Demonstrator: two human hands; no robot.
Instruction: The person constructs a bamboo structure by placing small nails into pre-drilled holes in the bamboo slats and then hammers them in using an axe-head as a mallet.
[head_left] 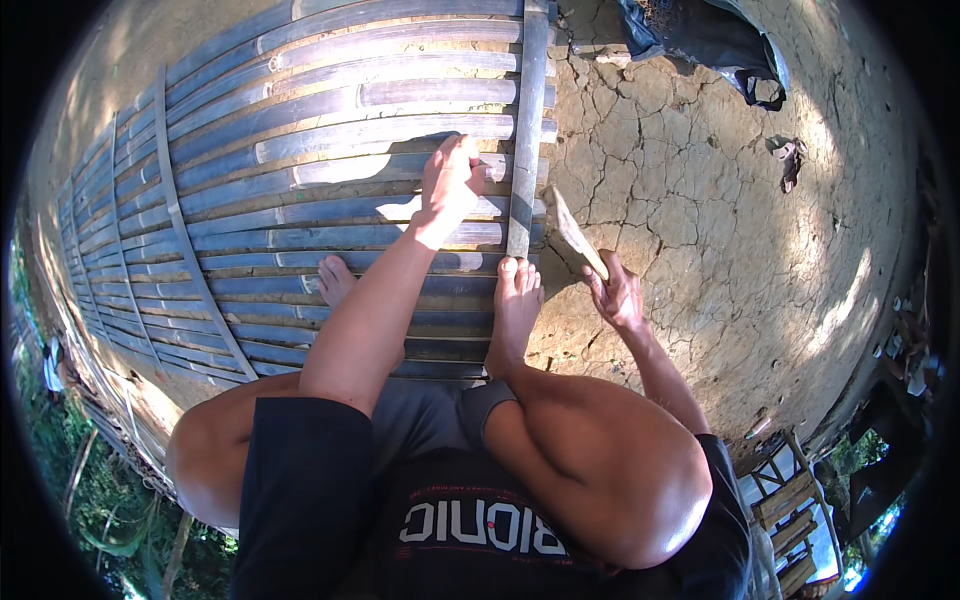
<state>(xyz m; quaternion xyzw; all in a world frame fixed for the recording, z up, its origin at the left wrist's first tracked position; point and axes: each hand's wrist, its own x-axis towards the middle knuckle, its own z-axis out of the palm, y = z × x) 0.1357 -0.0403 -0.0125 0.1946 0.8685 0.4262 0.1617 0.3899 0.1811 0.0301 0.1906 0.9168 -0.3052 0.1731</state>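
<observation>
My left hand [452, 180] is closed, its fingers curled down over the bamboo slats [390, 94] a little left of the crosspiece [527, 130]. What it pinches, if anything, is hidden under the fingers. Wrapped round the handle of a short machete [574, 230], my right hand [617, 292] is just right of the slat ends. The machete's broad, dull blade points forward and left toward the crosspiece, apart from it. My bare right foot [515, 305] rests at the near end of the crosspiece, and my left foot [337, 280] is on the slats.
Thinner cross strips [176, 215] span the slat panel farther left. Cracked dry earth [680, 200] stretches to the right. A dark plastic sack [710, 45] lies at the far right, with a brown scrap [790, 163] nearer. A bamboo structure [790, 515] stands at the lower right.
</observation>
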